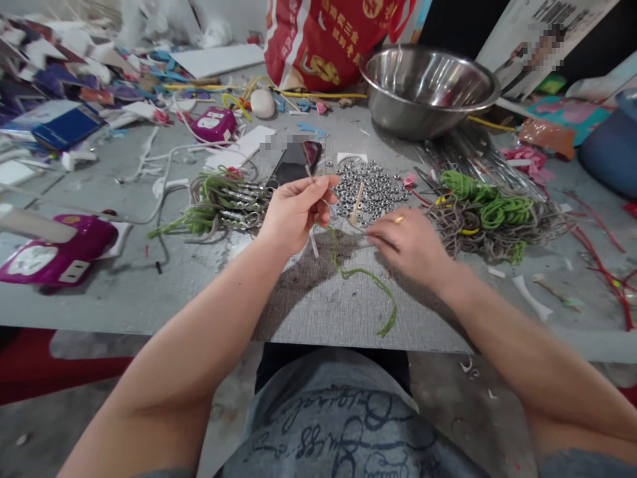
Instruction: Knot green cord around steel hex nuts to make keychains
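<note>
My left hand (298,209) is closed in a pinch on a thin grey cord, just left of a pile of small silver beads (378,186). A green cord (368,271) hangs below the fingers and curls across the table toward its front edge. Right of the left hand, my right hand (411,242) has its fingers pressed together on the grey cord, low over the table. A thin wooden stick (358,202) stands among the beads between both hands. The fingertips partly hide what they pinch.
Green and grey cord bundles lie left (219,202) and right (497,212). Behind stand a steel bowl (423,93), a red bag (318,53) and a dark phone (293,162). Purple devices (64,252) and scraps (54,66) cover the left side. Red cords (597,265) lie at right.
</note>
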{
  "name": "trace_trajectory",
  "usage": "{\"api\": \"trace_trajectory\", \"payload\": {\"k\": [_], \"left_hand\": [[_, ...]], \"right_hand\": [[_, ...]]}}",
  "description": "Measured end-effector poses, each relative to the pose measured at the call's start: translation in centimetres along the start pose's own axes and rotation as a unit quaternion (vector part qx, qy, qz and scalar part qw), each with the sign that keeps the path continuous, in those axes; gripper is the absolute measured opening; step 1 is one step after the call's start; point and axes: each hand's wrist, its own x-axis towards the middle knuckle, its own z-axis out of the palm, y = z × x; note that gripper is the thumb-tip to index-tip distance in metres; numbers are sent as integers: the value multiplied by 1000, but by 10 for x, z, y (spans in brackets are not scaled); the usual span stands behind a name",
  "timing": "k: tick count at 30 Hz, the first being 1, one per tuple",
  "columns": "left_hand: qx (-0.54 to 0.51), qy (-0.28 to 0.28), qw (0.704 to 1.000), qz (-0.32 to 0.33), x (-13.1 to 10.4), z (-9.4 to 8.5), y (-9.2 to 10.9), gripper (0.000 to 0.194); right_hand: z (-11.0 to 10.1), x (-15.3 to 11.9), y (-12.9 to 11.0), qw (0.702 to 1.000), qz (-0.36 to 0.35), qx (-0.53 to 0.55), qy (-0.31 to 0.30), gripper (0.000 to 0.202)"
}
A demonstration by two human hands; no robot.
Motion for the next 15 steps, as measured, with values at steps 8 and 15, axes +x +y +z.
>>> {"api": "trace_trajectory", "payload": {"k": [8,15], "left_hand": [[-19,-39,999,-18,-2,4,-4,12],[-22,-33,998,-42,-4,7,-9,11]], "right_hand": [[33,21,-24,982,-11,-131,-133,16],[20,11,-14,995,-3,102,4,16]]}}
